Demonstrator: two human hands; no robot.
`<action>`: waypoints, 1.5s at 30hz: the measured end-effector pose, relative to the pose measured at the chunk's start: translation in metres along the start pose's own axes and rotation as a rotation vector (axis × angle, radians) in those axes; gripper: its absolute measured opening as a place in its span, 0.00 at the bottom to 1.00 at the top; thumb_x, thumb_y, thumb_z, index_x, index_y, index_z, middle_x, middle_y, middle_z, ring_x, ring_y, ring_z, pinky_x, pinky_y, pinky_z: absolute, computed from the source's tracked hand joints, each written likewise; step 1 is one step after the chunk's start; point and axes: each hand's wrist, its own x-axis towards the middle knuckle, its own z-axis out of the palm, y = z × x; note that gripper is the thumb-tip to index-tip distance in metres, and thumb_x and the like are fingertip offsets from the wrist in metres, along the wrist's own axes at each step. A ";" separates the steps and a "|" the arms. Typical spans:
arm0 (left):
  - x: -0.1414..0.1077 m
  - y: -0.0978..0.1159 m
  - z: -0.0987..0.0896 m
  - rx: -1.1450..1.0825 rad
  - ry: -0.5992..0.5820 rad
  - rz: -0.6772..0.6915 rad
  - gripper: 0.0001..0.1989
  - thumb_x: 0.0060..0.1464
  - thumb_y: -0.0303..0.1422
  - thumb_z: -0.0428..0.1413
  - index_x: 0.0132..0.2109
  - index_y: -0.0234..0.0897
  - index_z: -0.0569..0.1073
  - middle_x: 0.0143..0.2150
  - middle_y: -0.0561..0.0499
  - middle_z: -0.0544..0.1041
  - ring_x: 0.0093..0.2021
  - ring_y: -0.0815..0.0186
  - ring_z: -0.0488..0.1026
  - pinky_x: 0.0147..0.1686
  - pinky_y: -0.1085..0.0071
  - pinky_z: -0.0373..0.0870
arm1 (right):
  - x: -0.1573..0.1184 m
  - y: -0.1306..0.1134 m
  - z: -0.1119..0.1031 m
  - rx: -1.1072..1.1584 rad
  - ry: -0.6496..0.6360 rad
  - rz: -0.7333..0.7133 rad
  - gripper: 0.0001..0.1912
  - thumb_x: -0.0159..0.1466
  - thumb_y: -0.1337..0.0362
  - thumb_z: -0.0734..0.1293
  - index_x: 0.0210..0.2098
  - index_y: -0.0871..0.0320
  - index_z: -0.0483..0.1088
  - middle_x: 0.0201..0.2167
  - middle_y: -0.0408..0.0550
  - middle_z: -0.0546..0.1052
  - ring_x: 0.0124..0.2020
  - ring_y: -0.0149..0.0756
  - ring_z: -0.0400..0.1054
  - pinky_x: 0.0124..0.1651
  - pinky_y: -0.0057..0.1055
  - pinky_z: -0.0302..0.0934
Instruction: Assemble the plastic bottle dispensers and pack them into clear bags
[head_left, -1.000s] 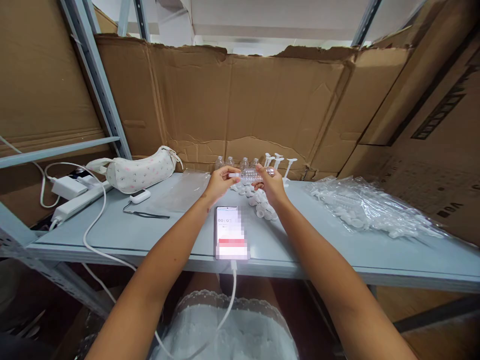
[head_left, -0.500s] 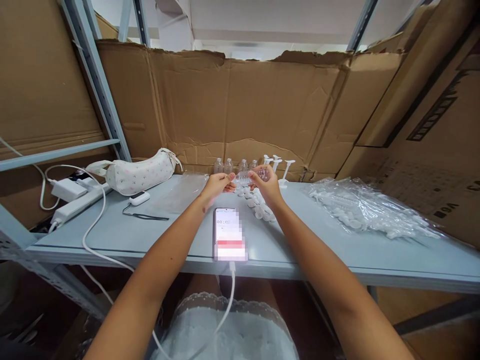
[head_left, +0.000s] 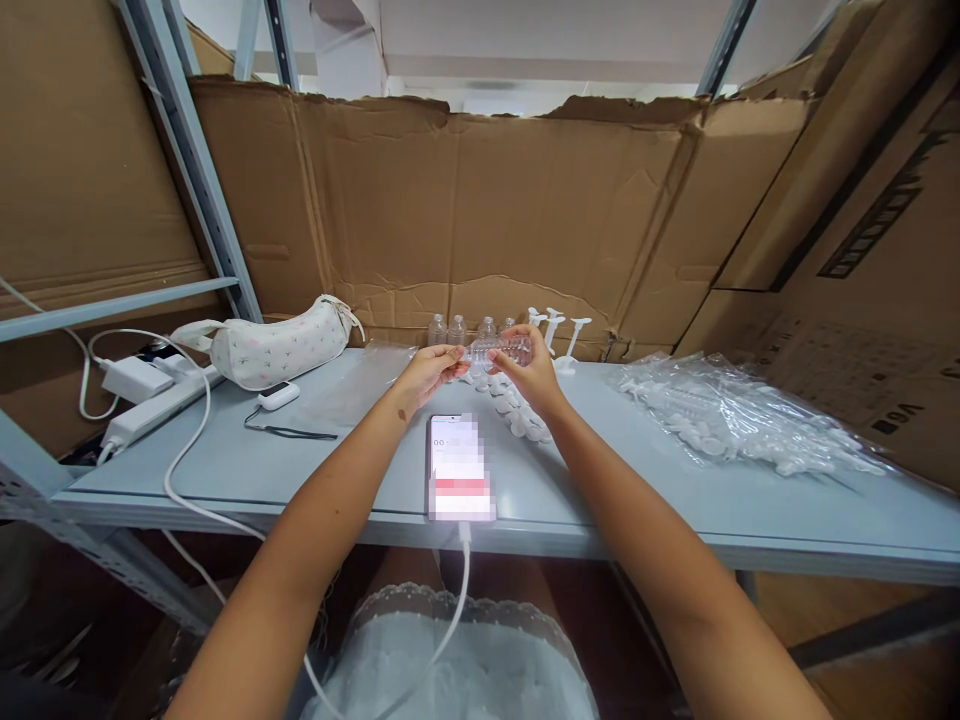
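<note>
Left hand [head_left: 429, 368] and right hand [head_left: 527, 368] pinch the clear bottle [head_left: 501, 352] lying between them.

phone [head_left: 459, 466] before hands, caps [head_left: 517, 415] beside

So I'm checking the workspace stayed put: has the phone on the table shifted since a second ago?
No. The phone lies where it did, its lower end at the table's front edge, cable plugged in.

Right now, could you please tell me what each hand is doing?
Left hand: closed on the neck end of the bottle.
Right hand: closed on the bottle's body.
</note>
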 end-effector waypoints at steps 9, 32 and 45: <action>-0.002 0.008 0.002 -0.013 0.152 -0.165 0.15 0.58 0.35 0.58 0.25 0.32 0.70 0.20 0.52 0.71 0.19 0.76 0.64 0.22 0.76 0.61 | 0.000 -0.007 -0.006 -0.226 -0.108 -0.110 0.19 0.52 0.58 0.73 0.39 0.53 0.65 0.41 0.46 0.70 0.42 0.39 0.66 0.43 0.40 0.68; 0.001 0.003 0.004 0.001 0.156 -0.031 0.20 0.52 0.44 0.62 0.25 0.35 0.66 0.18 0.54 0.69 0.18 0.76 0.62 0.19 0.77 0.55 | -0.002 -0.004 -0.003 -0.188 -0.066 -0.147 0.20 0.50 0.56 0.74 0.40 0.52 0.67 0.43 0.45 0.73 0.47 0.41 0.68 0.53 0.43 0.62; 0.000 0.003 0.010 0.172 0.101 0.349 0.09 0.46 0.31 0.64 0.35 0.35 0.73 0.33 0.54 0.74 0.34 0.72 0.70 0.40 0.74 0.65 | 0.002 -0.003 0.000 0.184 0.048 0.149 0.26 0.46 0.46 0.76 0.34 0.54 0.63 0.34 0.41 0.71 0.32 0.31 0.71 0.32 0.33 0.72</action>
